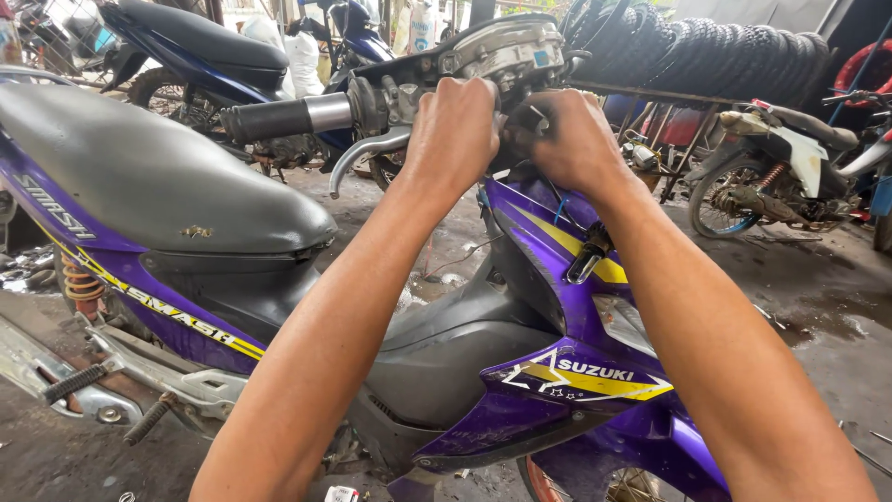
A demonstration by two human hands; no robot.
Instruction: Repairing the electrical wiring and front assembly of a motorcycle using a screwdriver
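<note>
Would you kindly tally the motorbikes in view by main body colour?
Purple: 1, the motorbike that both hands, left hand and right hand, work on at the handlebar
Dark blue: 1
White and grey: 1
Total: 3

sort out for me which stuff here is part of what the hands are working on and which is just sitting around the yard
In hand:
left hand and right hand, both on the handlebar unit
black grip
brake lever
purple motorbike

Lying about:
blue motorbike behind
stacked tyres
stripped white motorbike at right
white sacks
</note>
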